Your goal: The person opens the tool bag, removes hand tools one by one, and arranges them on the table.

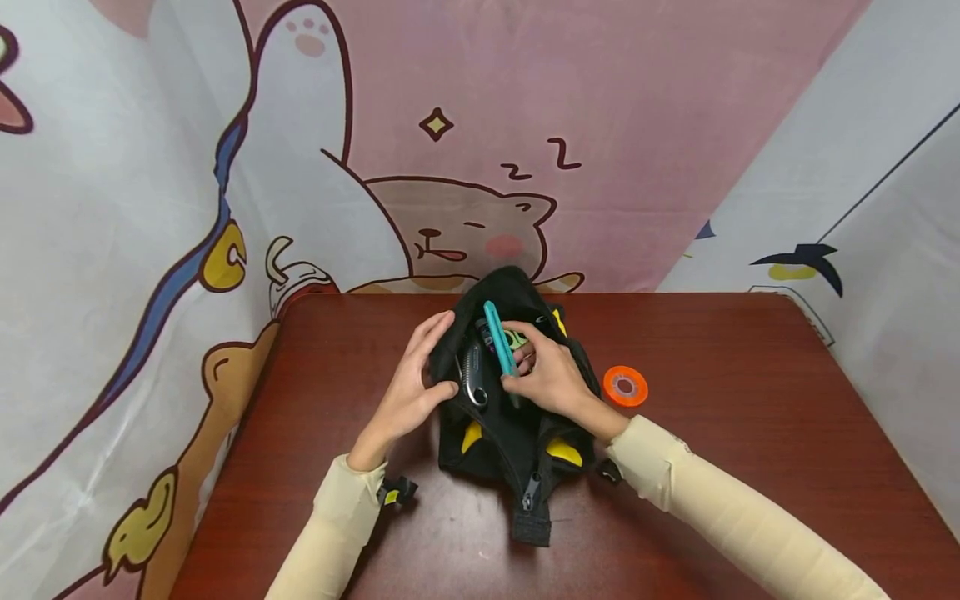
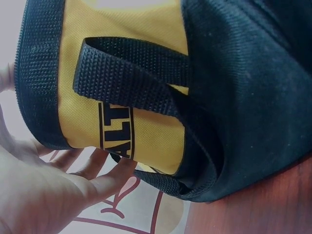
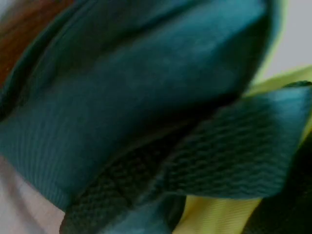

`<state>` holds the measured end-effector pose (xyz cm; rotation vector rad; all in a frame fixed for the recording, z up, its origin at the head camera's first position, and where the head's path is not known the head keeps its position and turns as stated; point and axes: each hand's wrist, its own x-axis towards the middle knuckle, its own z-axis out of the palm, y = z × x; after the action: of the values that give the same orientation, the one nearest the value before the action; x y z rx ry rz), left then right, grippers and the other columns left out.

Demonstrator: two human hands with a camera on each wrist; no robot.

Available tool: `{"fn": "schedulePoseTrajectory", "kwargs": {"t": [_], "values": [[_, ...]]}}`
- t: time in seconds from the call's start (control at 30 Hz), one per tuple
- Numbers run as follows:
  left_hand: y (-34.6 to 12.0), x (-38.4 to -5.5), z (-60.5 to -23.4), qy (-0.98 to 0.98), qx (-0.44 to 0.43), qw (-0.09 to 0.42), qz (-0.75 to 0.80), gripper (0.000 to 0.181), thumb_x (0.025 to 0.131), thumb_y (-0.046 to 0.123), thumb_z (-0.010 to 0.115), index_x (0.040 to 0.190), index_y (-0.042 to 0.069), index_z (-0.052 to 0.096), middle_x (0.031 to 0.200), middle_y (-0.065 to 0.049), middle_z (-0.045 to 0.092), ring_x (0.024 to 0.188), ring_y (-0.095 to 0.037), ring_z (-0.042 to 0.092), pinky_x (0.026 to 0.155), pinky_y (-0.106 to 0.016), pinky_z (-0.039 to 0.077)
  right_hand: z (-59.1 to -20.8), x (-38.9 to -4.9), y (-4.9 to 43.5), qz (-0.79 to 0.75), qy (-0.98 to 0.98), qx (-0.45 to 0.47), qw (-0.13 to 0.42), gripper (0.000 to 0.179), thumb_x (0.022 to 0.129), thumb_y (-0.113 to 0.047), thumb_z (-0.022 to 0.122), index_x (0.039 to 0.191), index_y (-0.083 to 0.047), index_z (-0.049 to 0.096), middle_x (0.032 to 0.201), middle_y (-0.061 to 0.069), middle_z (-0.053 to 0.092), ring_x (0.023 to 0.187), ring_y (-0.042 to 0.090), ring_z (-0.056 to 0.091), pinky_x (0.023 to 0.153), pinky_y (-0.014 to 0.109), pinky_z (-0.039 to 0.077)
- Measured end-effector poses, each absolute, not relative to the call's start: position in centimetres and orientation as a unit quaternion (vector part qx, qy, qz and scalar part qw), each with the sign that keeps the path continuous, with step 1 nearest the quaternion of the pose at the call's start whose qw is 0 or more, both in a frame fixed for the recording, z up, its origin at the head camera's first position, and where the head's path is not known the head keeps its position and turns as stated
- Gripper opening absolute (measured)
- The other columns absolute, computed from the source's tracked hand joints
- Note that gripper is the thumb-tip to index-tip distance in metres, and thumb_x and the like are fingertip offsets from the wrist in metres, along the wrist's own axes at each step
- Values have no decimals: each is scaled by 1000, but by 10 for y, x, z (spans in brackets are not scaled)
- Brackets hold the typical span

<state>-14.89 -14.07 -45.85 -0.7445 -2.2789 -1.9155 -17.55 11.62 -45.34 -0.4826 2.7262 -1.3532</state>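
A black tool bag (image 1: 487,454) with yellow patches gapes open on the table. My left hand (image 1: 408,379) holds its left rim, thumb at the opening and fingers along the outside. In the left wrist view those fingers lie against the yellow wall (image 2: 156,141), near a black webbing loop (image 2: 126,87). Over the opening, my right hand (image 1: 551,371) pinches a slim, long teal tool (image 1: 498,337), which stands tilted with its lower end inside. Beside it in the bag sit a dark tool with a silvery edge (image 1: 473,375) and a green item (image 1: 516,339).
An orange tape roll (image 1: 626,386) lies on the reddish-brown table (image 1: 720,358), right of the bag. The bag's zipper end (image 1: 531,508) points toward me. A black strap end (image 1: 400,492) lies by my left wrist. A cartoon-printed cloth (image 1: 615,100) hangs behind the table.
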Motion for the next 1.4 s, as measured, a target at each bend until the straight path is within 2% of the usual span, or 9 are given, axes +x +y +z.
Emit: {"fn": "schedulePoseTrajectory", "kwargs": {"t": [0.13,0.47,0.63,0.8,0.93,1.1,1.3,1.4], "values": [[-140,-149,-458,-743,-240,38,-624,91,85,8,64,171,1,37,175,-19,31,146,-46,44,115,-64,42,-446,-169,120,-448,879,-165,12,81,86,-10,89,160,-20,57,107,7,74,90,19,74,79,42,61],[-140,-148,-458,-747,-237,39,-621,91,85,4,64,171,1,37,176,-19,31,146,-45,44,113,-64,43,-424,-155,121,-462,869,-173,-28,81,85,-7,90,159,-18,59,106,7,74,89,20,77,80,47,63],[-140,-148,-458,-748,-238,39,-619,90,85,5,64,172,1,37,176,-18,31,146,-45,43,115,-63,42,-407,-151,127,-492,855,-159,-35,80,84,-2,89,158,-17,60,107,9,74,91,23,76,76,35,63],[-139,-148,-458,-746,-239,37,-621,91,86,5,64,172,2,37,176,-17,31,144,-44,44,113,-55,43,-394,-149,138,-511,848,-137,-36,81,86,-1,89,158,-19,59,109,12,73,94,27,74,72,25,62],[-138,-147,-457,-745,-239,36,-621,91,85,4,64,172,3,37,176,-17,31,144,-44,44,112,-50,44,-387,-145,150,-522,842,-130,-41,81,87,1,88,160,-18,58,109,15,72,93,26,73,73,24,62],[-139,-147,-459,-742,-240,35,-625,90,85,2,63,172,1,37,175,-18,31,143,-45,45,112,-44,44,-381,-139,167,-534,836,-115,-52,82,88,3,86,162,-19,56,110,17,73,92,15,71,75,22,61],[-138,-148,-458,-743,-240,35,-624,90,85,2,63,172,1,37,175,-18,31,143,-45,45,114,-52,44,-378,-129,185,-552,827,-90,-64,81,89,3,84,162,-19,56,110,17,72,91,9,70,75,22,60],[-140,-148,-458,-742,-242,36,-624,90,86,2,63,172,1,37,175,-18,31,144,-44,45,115,-49,44,-381,-126,196,-547,830,-84,-72,81,90,4,83,163,-17,55,108,15,72,90,9,70,74,22,61]]}}
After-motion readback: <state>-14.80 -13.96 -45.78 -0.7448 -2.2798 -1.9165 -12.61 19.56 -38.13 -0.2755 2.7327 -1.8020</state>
